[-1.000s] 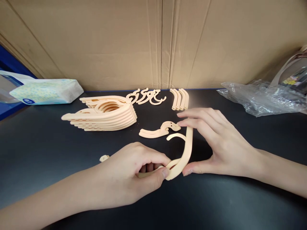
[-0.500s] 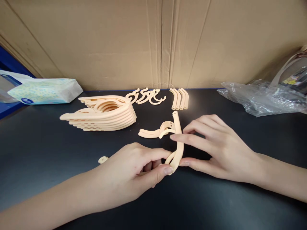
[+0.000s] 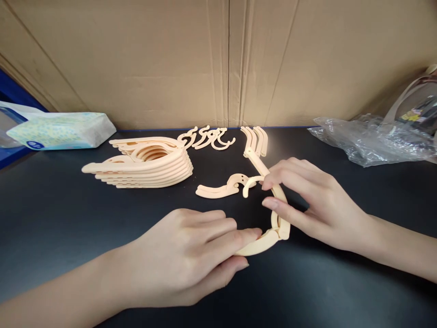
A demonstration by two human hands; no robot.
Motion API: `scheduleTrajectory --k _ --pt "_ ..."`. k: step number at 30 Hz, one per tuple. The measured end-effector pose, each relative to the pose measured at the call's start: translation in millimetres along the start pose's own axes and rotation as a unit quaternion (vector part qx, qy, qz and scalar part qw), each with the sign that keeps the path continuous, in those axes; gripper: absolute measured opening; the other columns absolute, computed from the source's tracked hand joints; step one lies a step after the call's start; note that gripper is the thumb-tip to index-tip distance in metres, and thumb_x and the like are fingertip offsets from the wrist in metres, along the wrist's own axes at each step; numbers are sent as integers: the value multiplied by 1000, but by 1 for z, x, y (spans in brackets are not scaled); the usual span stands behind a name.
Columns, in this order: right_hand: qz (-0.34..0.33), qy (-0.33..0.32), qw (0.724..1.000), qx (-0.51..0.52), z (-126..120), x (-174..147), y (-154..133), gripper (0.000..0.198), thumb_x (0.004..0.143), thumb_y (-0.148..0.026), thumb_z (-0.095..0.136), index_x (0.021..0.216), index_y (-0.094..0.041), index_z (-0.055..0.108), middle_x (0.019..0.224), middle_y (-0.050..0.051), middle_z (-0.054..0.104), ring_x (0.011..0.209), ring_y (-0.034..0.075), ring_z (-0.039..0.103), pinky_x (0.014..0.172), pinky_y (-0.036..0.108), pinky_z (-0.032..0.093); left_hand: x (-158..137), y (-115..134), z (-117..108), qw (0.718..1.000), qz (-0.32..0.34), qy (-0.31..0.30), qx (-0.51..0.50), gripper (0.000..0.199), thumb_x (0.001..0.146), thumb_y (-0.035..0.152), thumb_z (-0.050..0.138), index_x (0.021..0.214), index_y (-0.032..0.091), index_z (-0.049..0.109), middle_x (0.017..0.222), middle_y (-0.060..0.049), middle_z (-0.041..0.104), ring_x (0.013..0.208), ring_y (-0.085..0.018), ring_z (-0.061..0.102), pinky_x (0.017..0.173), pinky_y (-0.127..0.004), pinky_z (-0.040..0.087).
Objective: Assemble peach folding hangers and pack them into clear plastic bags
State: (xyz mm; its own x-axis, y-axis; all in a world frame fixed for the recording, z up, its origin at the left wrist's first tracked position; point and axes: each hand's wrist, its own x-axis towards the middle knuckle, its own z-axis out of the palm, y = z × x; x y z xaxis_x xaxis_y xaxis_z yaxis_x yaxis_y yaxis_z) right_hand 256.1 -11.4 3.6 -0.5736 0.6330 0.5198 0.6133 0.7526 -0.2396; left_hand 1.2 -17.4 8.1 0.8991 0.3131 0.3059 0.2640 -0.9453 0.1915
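Observation:
A cream plastic folding clothes hanger is between my hands, low over the black tabletop, its two arms angled apart at a joint and a curved hook pointing left. My left hand grips the lower arm between thumb and fingers; part of that arm is hidden under it. Higher up, my right hand pinches the other arm near the hook, between thumb and index finger. Just beyond the held hanger lies another partly folded hanger piece.
Nested cream hanger parts are stacked at the left. Several loose hooks and curved arms lie at the back. A tissue pack stands far left, clear plastic bags far right, and a cardboard wall behind.
The hanger has moved right and its lower arm has swung out leftward from the other. My right hand has closed on the upper arm. A small cream piece is now hidden by my left hand.

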Motion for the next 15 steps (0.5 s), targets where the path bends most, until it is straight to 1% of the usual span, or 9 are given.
scheduleTrajectory --k 2,6,9,12,15 --pt "19 -6 1000 -16 -1 1 2 4 97 -20 51 96 -20 55 85 2 63 76 17 55 72 33 41 0 -1 0 999 9 2 34 30 99 15 48 127 9 56 85 -3 68 69 -16 57 60 -30 42" --pt "35 -21 997 -59 -3 1 8 12 89 -9 49 91 -20 53 79 1 60 71 17 50 69 32 40 0 -5 0 997 20 6 68 28 99 13 47 124 9 58 90 -5 70 74 -18 60 64 -32 45" --pt "42 -22 994 -98 -4 2 14 15 87 -7 47 90 -20 52 79 1 58 71 17 50 65 29 40 0 -6 -1 997 25 10 73 27 100 13 47 124 8 59 93 -5 71 78 -18 61 68 -32 47" --pt "29 -34 991 -127 -3 2 20 14 88 -7 45 90 -19 52 81 2 58 71 16 53 61 27 41 -1 -7 1 995 26 31 86 25 100 13 48 122 9 60 93 -5 70 82 -18 62 72 -31 47" --pt "17 -41 988 -147 -2 3 24 14 89 -7 45 93 -18 53 81 2 58 68 15 53 60 26 42 -1 -8 3 994 3 55 91 16 100 16 52 112 13 63 95 -3 68 86 -17 61 77 -30 47"
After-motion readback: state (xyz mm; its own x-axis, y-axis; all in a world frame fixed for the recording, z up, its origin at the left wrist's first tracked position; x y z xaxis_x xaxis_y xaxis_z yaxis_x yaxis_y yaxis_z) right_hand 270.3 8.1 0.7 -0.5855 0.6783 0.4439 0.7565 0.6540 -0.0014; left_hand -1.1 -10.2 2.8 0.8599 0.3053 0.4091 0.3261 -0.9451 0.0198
